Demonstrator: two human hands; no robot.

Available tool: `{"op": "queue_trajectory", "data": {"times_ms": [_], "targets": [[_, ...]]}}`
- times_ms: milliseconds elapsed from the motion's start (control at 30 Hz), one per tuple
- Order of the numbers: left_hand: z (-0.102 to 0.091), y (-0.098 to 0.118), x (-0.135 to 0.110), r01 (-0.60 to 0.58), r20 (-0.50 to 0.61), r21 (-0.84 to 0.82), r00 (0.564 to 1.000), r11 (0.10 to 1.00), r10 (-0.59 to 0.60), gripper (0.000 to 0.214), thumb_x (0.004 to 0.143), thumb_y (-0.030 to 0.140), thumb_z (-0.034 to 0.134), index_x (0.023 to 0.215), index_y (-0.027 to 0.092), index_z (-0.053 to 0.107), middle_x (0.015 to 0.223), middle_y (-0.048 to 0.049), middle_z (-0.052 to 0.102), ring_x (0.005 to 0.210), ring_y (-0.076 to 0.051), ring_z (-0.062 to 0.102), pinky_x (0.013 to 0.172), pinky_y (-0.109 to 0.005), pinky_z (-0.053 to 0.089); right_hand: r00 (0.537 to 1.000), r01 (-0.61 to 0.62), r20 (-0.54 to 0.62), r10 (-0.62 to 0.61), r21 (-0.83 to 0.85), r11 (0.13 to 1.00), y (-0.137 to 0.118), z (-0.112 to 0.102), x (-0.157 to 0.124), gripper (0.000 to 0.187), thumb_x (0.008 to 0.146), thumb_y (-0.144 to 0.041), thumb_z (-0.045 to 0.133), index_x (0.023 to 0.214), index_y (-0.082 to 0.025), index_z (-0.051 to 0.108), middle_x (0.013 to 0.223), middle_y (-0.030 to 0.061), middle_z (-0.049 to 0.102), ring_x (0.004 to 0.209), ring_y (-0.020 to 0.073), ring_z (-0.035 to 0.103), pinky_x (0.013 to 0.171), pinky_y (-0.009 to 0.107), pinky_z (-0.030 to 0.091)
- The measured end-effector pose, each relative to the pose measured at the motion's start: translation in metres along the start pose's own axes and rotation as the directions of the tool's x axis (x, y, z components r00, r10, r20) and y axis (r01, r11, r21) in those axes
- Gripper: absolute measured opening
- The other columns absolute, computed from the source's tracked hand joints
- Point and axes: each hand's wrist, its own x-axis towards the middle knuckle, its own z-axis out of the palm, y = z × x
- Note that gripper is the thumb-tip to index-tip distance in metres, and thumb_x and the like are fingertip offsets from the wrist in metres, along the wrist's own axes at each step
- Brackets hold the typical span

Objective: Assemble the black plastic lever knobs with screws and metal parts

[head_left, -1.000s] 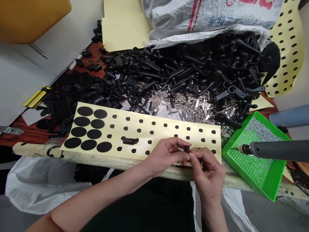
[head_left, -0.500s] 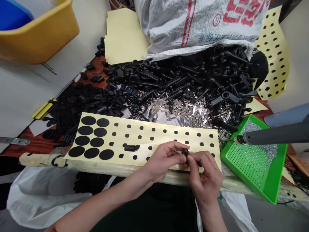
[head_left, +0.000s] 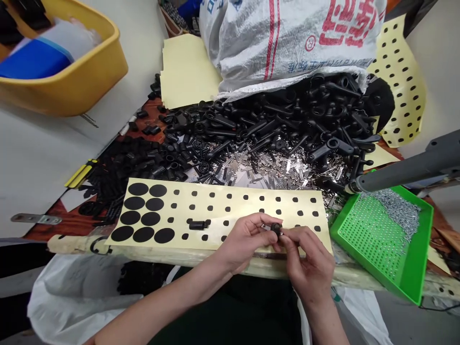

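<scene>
My left hand and my right hand meet over the near edge of a yellow sticker sheet with black dots. Both pinch one small black plastic part between their fingertips. Another small black cylinder part lies on the sheet to the left of my hands. Large black round stickers fill the sheet's left end.
Behind the sheet lie a heap of black plastic levers and small silver metal pieces, spilling from a white woven sack. A green tray with small screws sits right, a grey electric screwdriver above it. A yellow tub stands far left.
The view has tilted up, so everything sits lower in frame. My hands stay together on the small black part, fingers shifting slightly. The grey screwdriver has swung upward at the right.
</scene>
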Motion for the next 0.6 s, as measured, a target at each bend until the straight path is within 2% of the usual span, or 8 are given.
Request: {"op": "queue_trajectory", "data": {"times_ms": [300, 433, 600], "targets": [[0.0033, 0.0, -0.0007, -0.032, -0.039, 0.031, 0.999, 0.999, 0.033, 0.028, 0.063, 0.014, 0.079, 0.089, 0.012, 0.068, 0.069, -0.0006, 0.067, 0.059, -0.01, 0.062, 0.061, -0.022, 0.05, 0.998, -0.005, -0.07, -0.001, -0.086, 0.996, -0.0073, 0.0081, -0.0028, 0.016, 0.083, -0.003, 0.054, 0.08, -0.019, 0.056, 0.067, -0.0007, 0.058, 0.063, 0.0112, 0.055, 0.059, 0.024, 0.044], [0.0033, -0.0004, -0.0012, -0.031, -0.051, 0.024, 0.998, 0.999, 0.032, 0.028, 0.062, 0.014, 0.079, 0.088, 0.012, 0.068, 0.07, -0.0006, 0.067, 0.059, -0.009, 0.062, 0.061, -0.022, 0.05, 0.999, 0.003, -0.032, -0.004, -0.037, 0.999, -0.0021, 0.0057, -0.0033, 0.017, 0.083, -0.003, 0.054, 0.08, -0.019, 0.056, 0.068, 0.0, 0.058, 0.064, 0.0118, 0.054, 0.059, 0.025, 0.044], [0.0021, 0.0015, -0.0009, -0.012, 0.003, -0.015, 1.0, 1.0, 0.012, 0.029, 0.065, 0.023, 0.08, 0.088, 0.011, 0.067, 0.066, -0.0002, 0.066, 0.055, -0.01, 0.062, 0.059, -0.021, 0.048, 1.0, -0.001, 0.006, 0.001, 0.007, 1.0, -0.0023, 0.0013, -0.0002, 0.016, 0.084, -0.004, 0.052, 0.083, -0.019, 0.058, 0.068, 0.0006, 0.059, 0.064, 0.0128, 0.056, 0.059, 0.026, 0.045]]}}
